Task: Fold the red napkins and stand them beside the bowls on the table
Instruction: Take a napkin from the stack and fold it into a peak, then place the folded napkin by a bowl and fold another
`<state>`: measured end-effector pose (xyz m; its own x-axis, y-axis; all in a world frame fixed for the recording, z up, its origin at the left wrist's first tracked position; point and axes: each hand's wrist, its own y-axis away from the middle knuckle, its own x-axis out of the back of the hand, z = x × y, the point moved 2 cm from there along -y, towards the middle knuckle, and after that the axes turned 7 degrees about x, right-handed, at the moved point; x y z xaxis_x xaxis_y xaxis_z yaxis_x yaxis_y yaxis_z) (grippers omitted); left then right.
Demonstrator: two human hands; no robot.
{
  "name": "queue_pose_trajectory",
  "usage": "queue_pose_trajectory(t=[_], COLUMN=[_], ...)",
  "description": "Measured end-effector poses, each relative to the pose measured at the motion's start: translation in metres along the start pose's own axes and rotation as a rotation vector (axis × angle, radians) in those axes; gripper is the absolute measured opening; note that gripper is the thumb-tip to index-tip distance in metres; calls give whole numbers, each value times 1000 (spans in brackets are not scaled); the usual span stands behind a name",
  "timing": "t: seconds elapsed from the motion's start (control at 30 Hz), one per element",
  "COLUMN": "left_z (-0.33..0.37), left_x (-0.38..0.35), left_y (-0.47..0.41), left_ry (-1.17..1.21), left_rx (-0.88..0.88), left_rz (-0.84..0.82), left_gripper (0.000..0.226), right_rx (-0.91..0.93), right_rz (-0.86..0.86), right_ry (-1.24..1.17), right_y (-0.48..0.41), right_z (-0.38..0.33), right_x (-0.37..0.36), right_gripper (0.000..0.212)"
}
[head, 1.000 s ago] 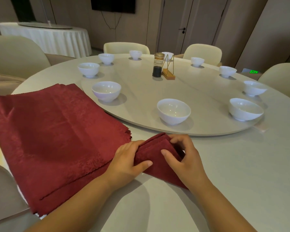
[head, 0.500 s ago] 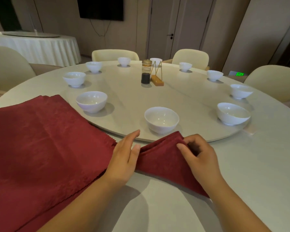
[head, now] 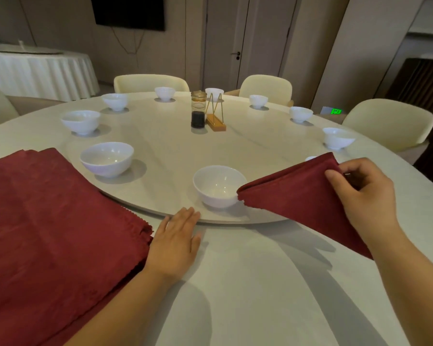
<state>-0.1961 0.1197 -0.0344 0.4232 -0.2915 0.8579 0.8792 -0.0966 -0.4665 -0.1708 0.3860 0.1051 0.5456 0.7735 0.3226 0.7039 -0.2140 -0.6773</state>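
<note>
We find the right hand (head: pixel 363 196) pinching a folded napkin (head: pixel 293 198) aloft, just right of the near bowl (head: pixel 216 186); the left hand (head: pixel 175 243) lies flat, empty, on the desk (head: pixel 260 308). Next, we judge, stand it beside that bowl.

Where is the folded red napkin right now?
The folded napkin is right of centre in the head view, held by its top corner in the right hand, its left tip beside the nearest white bowl.
</note>
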Motion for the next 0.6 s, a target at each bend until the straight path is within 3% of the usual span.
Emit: queue_pose_trajectory(t=[0.13,0.3,0.6], left_z=[-1,-5,-12], left_x=[-1,-2,-8], left_y=[-1,0,2], left_ry=[-41,-38,13], left_rx=[9,54,58], left_rz=[26,58,17], left_gripper=[46,47,57], right_rx=[7,-30,5], right_rz=[51,34,-19], right_ry=[33,103,126], right_y=[-19,-38,-52], right_z=[0,15,33], right_x=[-6,-46,-114], right_gripper=[31,7,15])
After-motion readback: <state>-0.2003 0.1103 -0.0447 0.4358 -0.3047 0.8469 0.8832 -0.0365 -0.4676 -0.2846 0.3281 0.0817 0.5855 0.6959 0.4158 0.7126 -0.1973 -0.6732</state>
